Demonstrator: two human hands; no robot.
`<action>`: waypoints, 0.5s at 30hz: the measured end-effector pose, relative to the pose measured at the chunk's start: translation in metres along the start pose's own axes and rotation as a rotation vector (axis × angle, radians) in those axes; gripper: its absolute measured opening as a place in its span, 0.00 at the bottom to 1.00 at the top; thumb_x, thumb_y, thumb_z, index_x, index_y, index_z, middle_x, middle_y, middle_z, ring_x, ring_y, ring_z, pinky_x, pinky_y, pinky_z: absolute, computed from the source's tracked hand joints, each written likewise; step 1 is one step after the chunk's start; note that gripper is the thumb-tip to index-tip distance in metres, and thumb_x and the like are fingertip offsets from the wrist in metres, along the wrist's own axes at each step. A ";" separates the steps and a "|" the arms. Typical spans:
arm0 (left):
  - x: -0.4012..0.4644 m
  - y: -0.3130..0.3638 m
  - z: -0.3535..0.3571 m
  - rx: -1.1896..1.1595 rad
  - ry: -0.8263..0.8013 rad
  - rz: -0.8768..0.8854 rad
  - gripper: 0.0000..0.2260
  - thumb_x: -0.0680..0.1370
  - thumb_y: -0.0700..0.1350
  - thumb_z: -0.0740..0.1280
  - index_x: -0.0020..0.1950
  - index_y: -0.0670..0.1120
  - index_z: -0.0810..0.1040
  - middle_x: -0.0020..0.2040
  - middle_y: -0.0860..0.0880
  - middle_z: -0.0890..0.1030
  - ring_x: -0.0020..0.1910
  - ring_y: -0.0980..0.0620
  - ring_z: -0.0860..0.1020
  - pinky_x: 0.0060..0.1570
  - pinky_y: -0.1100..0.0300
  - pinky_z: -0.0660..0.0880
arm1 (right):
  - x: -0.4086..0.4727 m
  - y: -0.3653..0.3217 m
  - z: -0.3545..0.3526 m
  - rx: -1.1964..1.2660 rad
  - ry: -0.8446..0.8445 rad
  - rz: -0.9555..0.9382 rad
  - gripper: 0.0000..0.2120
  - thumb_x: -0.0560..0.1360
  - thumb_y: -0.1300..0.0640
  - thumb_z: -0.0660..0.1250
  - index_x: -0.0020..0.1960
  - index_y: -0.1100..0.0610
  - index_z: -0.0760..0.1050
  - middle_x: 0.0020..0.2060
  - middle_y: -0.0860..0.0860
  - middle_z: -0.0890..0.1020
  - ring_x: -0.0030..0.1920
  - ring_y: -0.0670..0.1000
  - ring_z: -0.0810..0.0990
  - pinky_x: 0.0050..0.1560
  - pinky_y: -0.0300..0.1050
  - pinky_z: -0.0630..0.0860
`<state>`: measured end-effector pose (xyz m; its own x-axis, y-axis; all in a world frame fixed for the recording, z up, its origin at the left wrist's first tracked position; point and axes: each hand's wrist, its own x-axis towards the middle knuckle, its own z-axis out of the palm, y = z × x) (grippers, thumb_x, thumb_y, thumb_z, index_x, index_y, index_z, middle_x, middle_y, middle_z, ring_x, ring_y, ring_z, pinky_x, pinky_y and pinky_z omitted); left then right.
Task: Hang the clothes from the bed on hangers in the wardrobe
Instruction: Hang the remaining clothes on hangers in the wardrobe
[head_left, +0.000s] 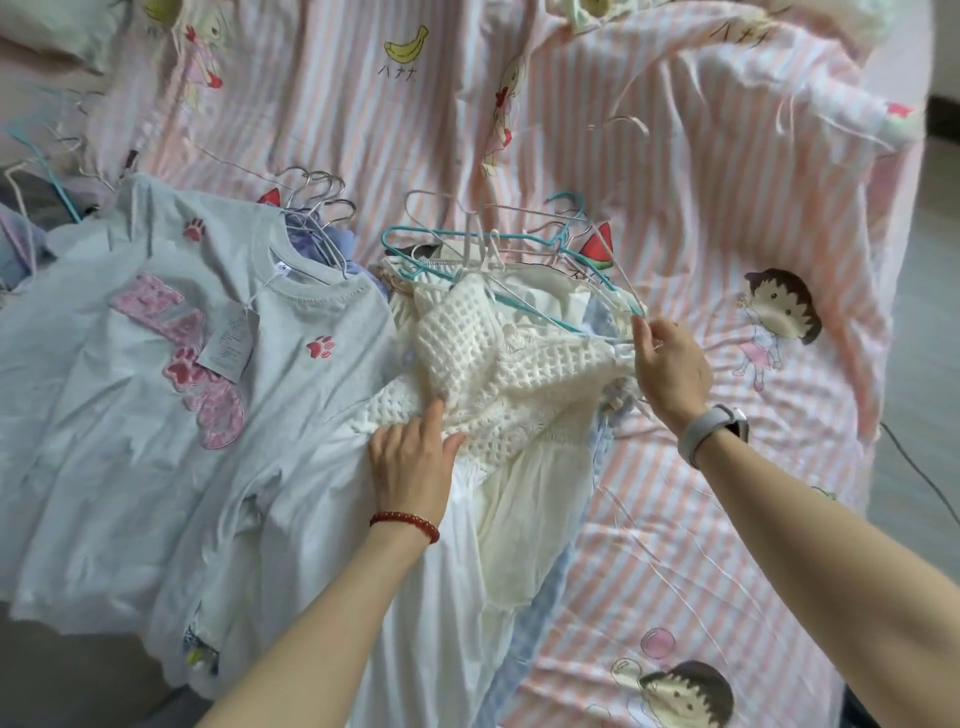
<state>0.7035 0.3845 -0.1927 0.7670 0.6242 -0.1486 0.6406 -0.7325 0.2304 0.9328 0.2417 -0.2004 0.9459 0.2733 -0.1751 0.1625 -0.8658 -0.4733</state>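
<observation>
A cream open-knit top (483, 358) lies on a pile of white and cream garments (467, 545) in the middle of the bed. My left hand (413, 462) grips its lower edge, fingers tucked under the knit. My right hand (670, 364) pinches the right end of a thin white hanger (626, 312) that sits in the knit top. Teal and white wire hangers (498, 244) lie tangled just behind the pile. A grey T-shirt (156, 415) with pink letters, paw prints and a paper tag lies on a hanger to the left.
The bed is covered by a pink-striped cartoon sheet (727, 234). More metal hangers (317, 197) and bluish clothes sit behind the grey shirt, with loose hangers (36, 171) at far left. The floor (924, 364) runs along the right of the bed.
</observation>
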 end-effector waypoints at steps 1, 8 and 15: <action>-0.002 0.001 -0.003 -0.059 -0.023 -0.008 0.18 0.70 0.47 0.72 0.57 0.40 0.78 0.39 0.43 0.82 0.39 0.42 0.80 0.45 0.49 0.74 | -0.007 0.002 -0.003 0.014 0.027 -0.008 0.18 0.80 0.48 0.52 0.40 0.59 0.71 0.41 0.57 0.75 0.42 0.57 0.73 0.39 0.45 0.61; -0.034 0.004 -0.037 -0.625 -0.020 -0.305 0.11 0.81 0.44 0.57 0.57 0.42 0.75 0.53 0.45 0.80 0.53 0.45 0.76 0.47 0.58 0.69 | -0.053 -0.007 -0.021 0.096 0.072 -0.124 0.10 0.79 0.57 0.56 0.50 0.63 0.73 0.37 0.62 0.80 0.38 0.63 0.76 0.34 0.48 0.63; -0.079 -0.035 -0.102 -0.760 0.056 -0.334 0.16 0.77 0.48 0.63 0.62 0.41 0.76 0.54 0.48 0.79 0.51 0.55 0.75 0.49 0.67 0.68 | -0.107 -0.051 -0.029 0.310 0.066 -0.236 0.09 0.78 0.58 0.60 0.45 0.64 0.73 0.28 0.55 0.73 0.32 0.56 0.70 0.37 0.49 0.63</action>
<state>0.6172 0.3887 -0.0911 0.5252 0.8035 -0.2803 0.6201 -0.1358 0.7727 0.8313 0.2449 -0.1323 0.9105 0.4131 0.0210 0.2946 -0.6120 -0.7339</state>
